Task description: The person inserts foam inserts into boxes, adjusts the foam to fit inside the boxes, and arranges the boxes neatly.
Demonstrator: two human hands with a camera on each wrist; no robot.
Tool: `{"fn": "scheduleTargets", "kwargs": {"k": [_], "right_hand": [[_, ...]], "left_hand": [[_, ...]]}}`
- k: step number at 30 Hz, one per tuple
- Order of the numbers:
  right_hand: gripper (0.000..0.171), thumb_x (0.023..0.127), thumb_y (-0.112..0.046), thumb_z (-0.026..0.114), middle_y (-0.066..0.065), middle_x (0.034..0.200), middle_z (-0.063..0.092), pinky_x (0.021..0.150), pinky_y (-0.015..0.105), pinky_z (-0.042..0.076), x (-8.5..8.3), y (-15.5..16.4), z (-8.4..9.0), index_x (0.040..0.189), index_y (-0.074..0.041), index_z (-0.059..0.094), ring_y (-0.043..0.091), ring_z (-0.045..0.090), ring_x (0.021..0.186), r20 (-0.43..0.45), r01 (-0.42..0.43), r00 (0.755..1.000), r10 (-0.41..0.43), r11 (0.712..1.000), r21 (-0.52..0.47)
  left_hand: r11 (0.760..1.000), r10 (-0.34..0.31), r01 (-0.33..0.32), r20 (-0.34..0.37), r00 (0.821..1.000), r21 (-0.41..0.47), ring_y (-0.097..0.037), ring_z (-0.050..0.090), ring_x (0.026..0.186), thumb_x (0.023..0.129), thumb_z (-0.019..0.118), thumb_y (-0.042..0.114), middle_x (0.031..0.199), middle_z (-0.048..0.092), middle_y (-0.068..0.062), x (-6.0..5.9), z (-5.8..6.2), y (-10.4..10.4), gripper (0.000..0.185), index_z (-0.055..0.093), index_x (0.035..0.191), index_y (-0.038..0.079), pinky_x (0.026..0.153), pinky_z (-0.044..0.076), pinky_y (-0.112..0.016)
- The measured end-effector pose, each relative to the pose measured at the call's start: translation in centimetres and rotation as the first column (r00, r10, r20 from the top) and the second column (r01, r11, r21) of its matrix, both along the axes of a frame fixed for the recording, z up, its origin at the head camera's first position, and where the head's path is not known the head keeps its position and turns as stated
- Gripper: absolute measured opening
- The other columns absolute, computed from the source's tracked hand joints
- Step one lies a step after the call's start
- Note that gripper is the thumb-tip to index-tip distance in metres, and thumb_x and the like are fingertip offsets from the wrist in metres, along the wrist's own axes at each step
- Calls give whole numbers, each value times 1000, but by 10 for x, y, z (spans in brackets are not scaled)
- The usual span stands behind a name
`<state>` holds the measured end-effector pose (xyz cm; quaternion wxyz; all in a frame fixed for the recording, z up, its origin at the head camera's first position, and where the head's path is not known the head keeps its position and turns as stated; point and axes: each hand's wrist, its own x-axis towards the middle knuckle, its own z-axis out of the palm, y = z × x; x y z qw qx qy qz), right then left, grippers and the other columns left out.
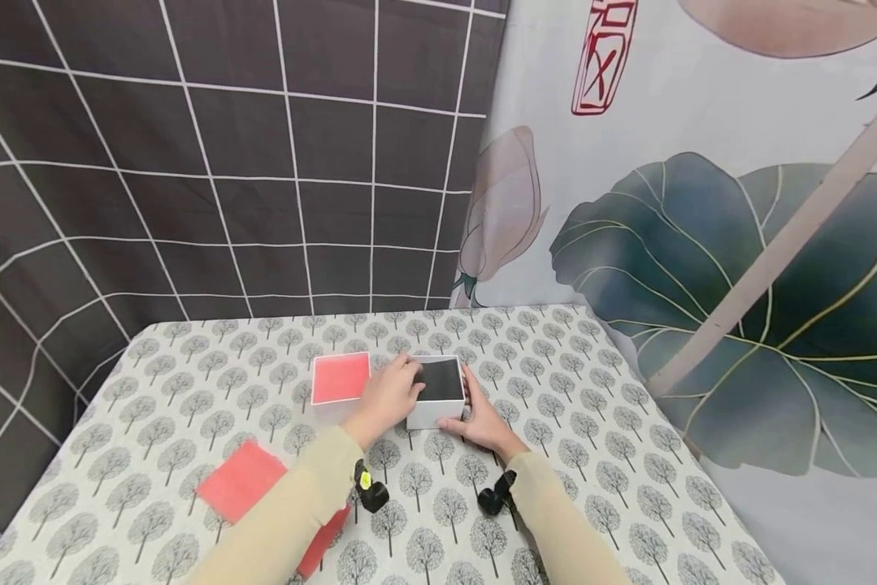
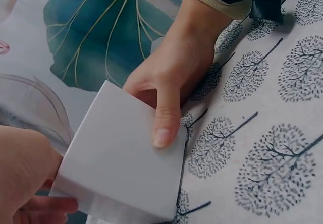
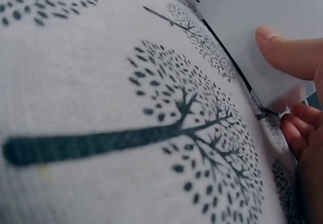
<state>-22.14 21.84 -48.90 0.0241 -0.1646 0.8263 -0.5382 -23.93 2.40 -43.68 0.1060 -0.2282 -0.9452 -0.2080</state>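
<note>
A white box stands on the table, with a dark sheet showing inside its top. My left hand is at the box's left rim, its curled fingers over the edge. In the left wrist view the left hand has its fingers at a corner of the box. My right hand grips the right side, thumb on the front face and fingers along the far side. The right wrist view shows the right hand's thumb flat against the white wall.
Left of the held box stands another white box with a red sheet in its top. Red sheets lie nearer on the tree-print tablecloth, partly under the left sleeve. A dark grid curtain and a leaf-print curtain hang behind.
</note>
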Motion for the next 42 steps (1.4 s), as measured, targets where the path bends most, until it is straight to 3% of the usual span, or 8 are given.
{"fn": "scheduleTargets", "kwargs": {"k": [7, 11, 20, 24, 30, 34, 38, 42], "right_hand": [[103, 73, -4, 76, 25, 138, 35, 99, 50, 37, 14, -2, 4, 146, 3, 3, 38, 47, 114, -35, 31, 999, -30, 999, 8], [101, 72, -6, 77, 28, 138, 30, 99, 55, 36, 24, -4, 5, 146, 2, 8, 44, 45, 113, -64, 93, 994, -93, 996, -15], [95, 75, -28, 76, 15, 147, 20, 98, 53, 39, 36, -6, -10, 148, -23, 16, 37, 41, 119, -255, 249, 940, -228, 967, 56], [91, 75, -26, 75, 17, 145, 21, 101, 53, 35, 43, -18, 3, 147, -15, 21, 34, 30, 127, -440, 264, 868, -229, 964, 21], [79, 77, -26, 70, 19, 140, 31, 106, 42, 27, 47, -51, 21, 136, 9, 32, 35, 28, 126, -723, 173, 675, -149, 984, -42], [72, 82, -24, 66, 22, 135, 38, 99, 36, 38, 46, -77, 24, 132, 14, 34, 35, 38, 118, -776, 43, 627, -69, 998, -54], [71, 82, -21, 66, 21, 134, 40, 93, 33, 45, 47, -100, 18, 133, 14, 32, 34, 40, 118, -757, -38, 653, -2, 999, -36], [77, 80, -20, 69, 19, 140, 35, 96, 38, 44, 48, -116, 9, 139, 8, 27, 33, 38, 124, -630, -48, 776, 30, 999, -12]], "left_hand": [[991, -13, 18, -43, 999, 131, -28, 58, 107, 90, 60, 16, 128, 53, -10, 8, -5, -11, 25, 63, 112, 4, 83, 53, -41], [977, -15, 22, -36, 999, 213, -27, 60, 101, 90, 59, 16, 131, 51, -10, 16, -5, -23, 28, 62, 115, 4, 86, 51, -39], [942, -15, 32, -53, 998, 333, -20, 62, 93, 89, 61, 15, 127, 54, -9, 40, 1, -53, 28, 62, 114, 4, 73, 54, -27], [932, 24, -3, -54, 998, 362, -20, 63, 87, 89, 62, 17, 123, 56, -9, 53, -2, -72, 28, 62, 114, 4, 64, 54, -24], [924, 99, -75, -45, 994, 375, -20, 61, 88, 89, 62, 19, 123, 55, -8, 71, -7, -109, 31, 61, 117, 6, 69, 55, -33], [914, 152, -102, -97, 984, 394, -22, 61, 93, 85, 66, 15, 121, 56, -9, 80, -15, -132, 32, 62, 115, 4, 70, 55, -37], [897, 218, -173, -65, 974, 407, -26, 60, 94, 84, 67, 13, 121, 55, -11, 91, -23, -154, 33, 61, 115, 2, 72, 55, -41], [899, 276, -280, 61, 959, 336, -36, 55, 105, 88, 63, 21, 129, 48, -16, 103, -28, -175, 41, 55, 123, 1, 83, 48, -55]]}}
